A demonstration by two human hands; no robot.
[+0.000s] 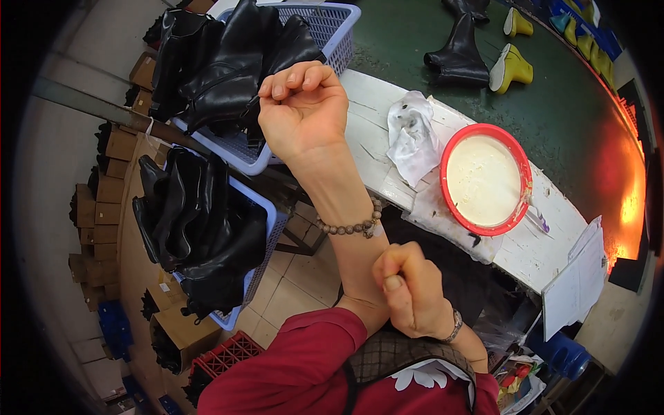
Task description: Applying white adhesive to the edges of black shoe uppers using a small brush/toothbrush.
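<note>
My left hand (304, 111), with a wooden bead bracelet (349, 227) on its wrist, is raised palm toward me in front of a pile of black boots (221, 69). Its fingers are curled in and nothing shows in the palm. My right hand (413, 294) is closed beside my left forearm, thumb pressed against the bent forefinger. Whatever those fingers might hold is hidden. To the right of my hands, a red-rimmed bowl (522, 149) of cream-coloured liquid stands on the white bench edge, a brush handle (538, 219) leaning out at its side.
Blue baskets (339, 34) (273, 232) hold black boots on the left. A crumpled white cloth (411, 135) lies beside the bowl. On the green belt (394, 41) stand a black boot (460, 59) and yellow boot forms (512, 68). Papers (574, 280) hang at the right; an orange glow lies beyond.
</note>
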